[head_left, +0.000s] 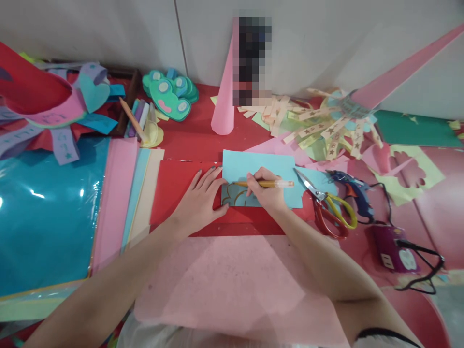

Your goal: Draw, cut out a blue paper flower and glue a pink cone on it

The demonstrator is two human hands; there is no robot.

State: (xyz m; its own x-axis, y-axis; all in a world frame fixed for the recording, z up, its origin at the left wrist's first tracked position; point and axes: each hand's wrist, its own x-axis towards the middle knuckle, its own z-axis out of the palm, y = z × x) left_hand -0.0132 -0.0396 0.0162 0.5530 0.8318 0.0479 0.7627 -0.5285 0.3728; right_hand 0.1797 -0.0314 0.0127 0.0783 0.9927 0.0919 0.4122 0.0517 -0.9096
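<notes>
A light blue sheet of paper lies on a red sheet in front of me. My left hand rests flat with its fingers spread, touching the blue sheet's left edge and holding nothing. Pinched in my right hand is a gold-brown pen, its tip pointing left onto the blue paper. Curved brown lines show on the lower left of that paper. Scissors with one yellow and one red handle lie just right of it.
Right of the scissors lie a glue gun and a purple power box with a black cord. Wrapped coloured sheets are stacked at left. A pink paper cone, green frog cut-outs and paper strips stand along the back.
</notes>
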